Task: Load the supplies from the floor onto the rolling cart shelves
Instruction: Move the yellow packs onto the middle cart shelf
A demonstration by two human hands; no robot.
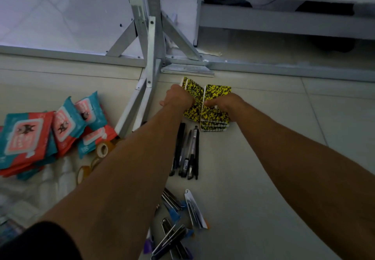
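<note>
Left grip (178,99) clutches tilted notebooks (193,93); right grip (226,105) clutches the stack (214,121) on the floor (263,158); pens (186,152) near.

Grey metal post (151,56) upright at centre, bolted. Diagonal braces either side of post: left brace (121,40), right brace (180,38). Low horizontal rail (71,55) runs left from post foot. Flat bracket plate (188,71) just right of post foot. Slanted strut (132,109) leans from post toward camera. White panel (71,16) behind post, left. Grey beam (284,22) right of post, dark gap (227,1) above it. Torn paper scrap (211,52) beside right brace end. Pale tiled floor (263,158) in front of post. Crumpled clear plastic (40,188) far left of post, near camera.
</note>
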